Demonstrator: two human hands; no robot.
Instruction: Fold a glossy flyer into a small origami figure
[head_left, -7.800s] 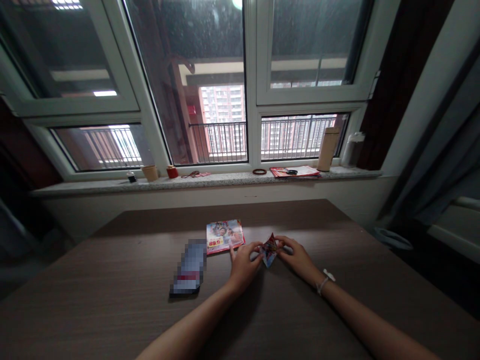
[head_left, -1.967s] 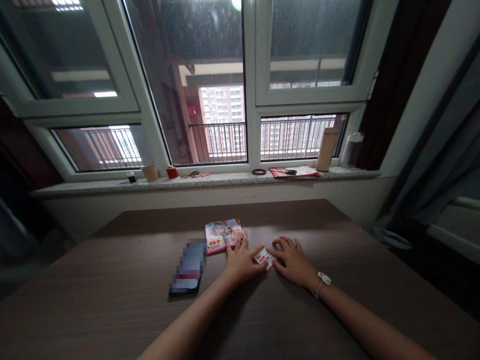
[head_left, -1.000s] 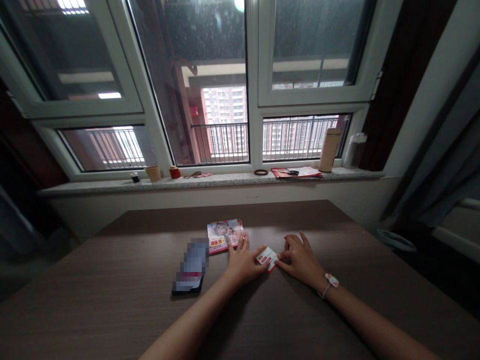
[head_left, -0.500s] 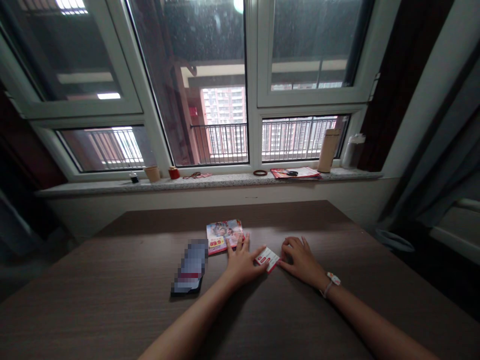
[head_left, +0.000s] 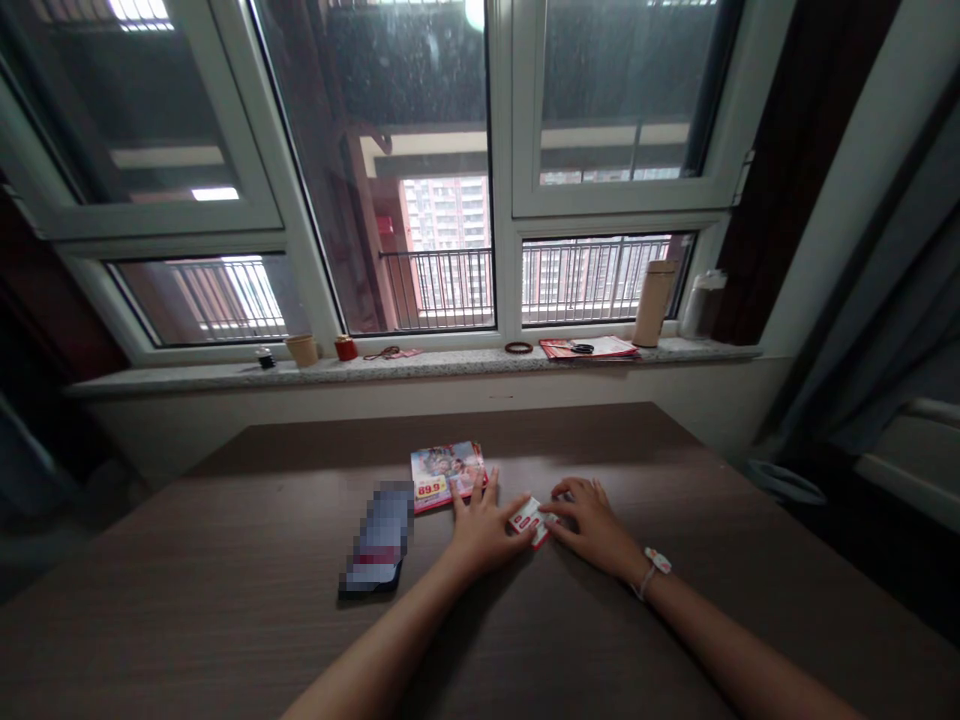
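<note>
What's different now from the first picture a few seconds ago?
The small folded paper stood up in a point between the fingertips; now it lies flat, white and red uppermost. The left hand has spread its fingers toward the picture-covered stack; the right hand touches the paper's edge. The stack and phone-like thing stayed put.

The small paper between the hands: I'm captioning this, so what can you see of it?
The small paper is white with red marks and a red lower edge, perhaps folded. It lies flat, cornerwise, on the brown table. The left hand touches its left side, the right hand its right, partly covering it.
</note>
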